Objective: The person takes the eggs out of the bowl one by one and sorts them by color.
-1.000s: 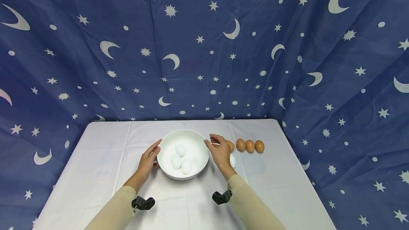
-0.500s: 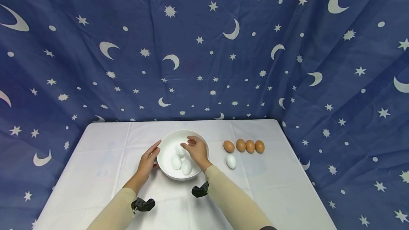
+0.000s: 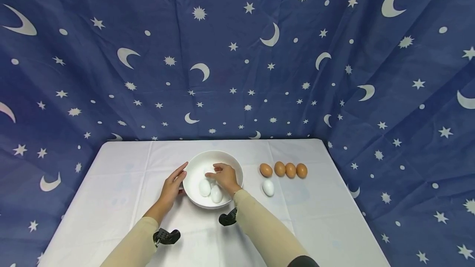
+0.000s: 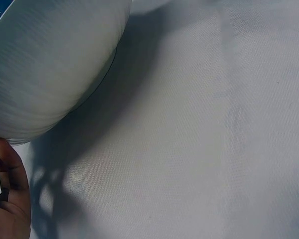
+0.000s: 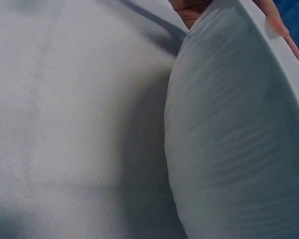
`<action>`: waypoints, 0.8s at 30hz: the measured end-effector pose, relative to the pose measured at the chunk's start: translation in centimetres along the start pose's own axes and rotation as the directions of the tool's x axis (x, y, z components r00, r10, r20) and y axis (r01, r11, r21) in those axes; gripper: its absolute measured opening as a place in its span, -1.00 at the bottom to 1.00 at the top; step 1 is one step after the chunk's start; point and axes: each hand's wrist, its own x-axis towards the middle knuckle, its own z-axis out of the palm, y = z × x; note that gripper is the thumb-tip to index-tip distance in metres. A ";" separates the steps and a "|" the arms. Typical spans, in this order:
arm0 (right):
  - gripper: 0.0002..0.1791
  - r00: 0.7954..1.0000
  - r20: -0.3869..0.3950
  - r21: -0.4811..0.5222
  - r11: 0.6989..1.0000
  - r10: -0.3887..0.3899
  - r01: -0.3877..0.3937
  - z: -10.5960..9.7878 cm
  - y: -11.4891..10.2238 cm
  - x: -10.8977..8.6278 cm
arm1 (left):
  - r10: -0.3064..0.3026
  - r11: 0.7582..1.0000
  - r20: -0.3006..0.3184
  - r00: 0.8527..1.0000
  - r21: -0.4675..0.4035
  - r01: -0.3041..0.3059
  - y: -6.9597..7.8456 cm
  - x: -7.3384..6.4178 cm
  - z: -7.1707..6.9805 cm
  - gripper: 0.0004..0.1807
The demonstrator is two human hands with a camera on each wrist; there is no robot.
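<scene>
On the left, the left hand [image 3: 173,182], in a beige sleeve [image 3: 137,238], is gripping a deep, round white bowl [image 3: 196,168] at its nine o'clock, the fingers bending round its rim and underside. The bowl is standing upright on a white cloth-covered table [image 3: 118,184], its mouth facing up. Inside, a smooth, oval white egg [image 3: 204,187] is lying toward eight o'clock from the centre, its long axis running close to twelve-to-six. Just right of it, a second oval white egg [image 3: 217,194] is resting nearer six, its long axis pointing likewise. A third oval white egg [image 3: 210,181] is sitting near the centre, mostly hidden under the right hand [image 3: 225,177], which is arching in from three o'clock, thumb and fingers slightly apart; whether they are pinching that egg I cannot tell.

Outside, toward three o'clock, a fourth oval white egg [image 3: 268,187] is lying on the table, pointing eleven-to-five. Just beyond it, a lone brown egg [image 3: 265,170] is slanting ten-to-four, and to its right three more brown eggs [image 3: 291,170] are lying side by side, pointing nearly twelve-to-six.
</scene>
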 end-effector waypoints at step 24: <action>-0.54 0.999 0.040 -0.041 0.999 0.037 -0.035 -0.2 0.0 0.0 | 0.000 1.000 -0.006 1.000 0.020 0.000 -0.4 0.2 0.1 -0.45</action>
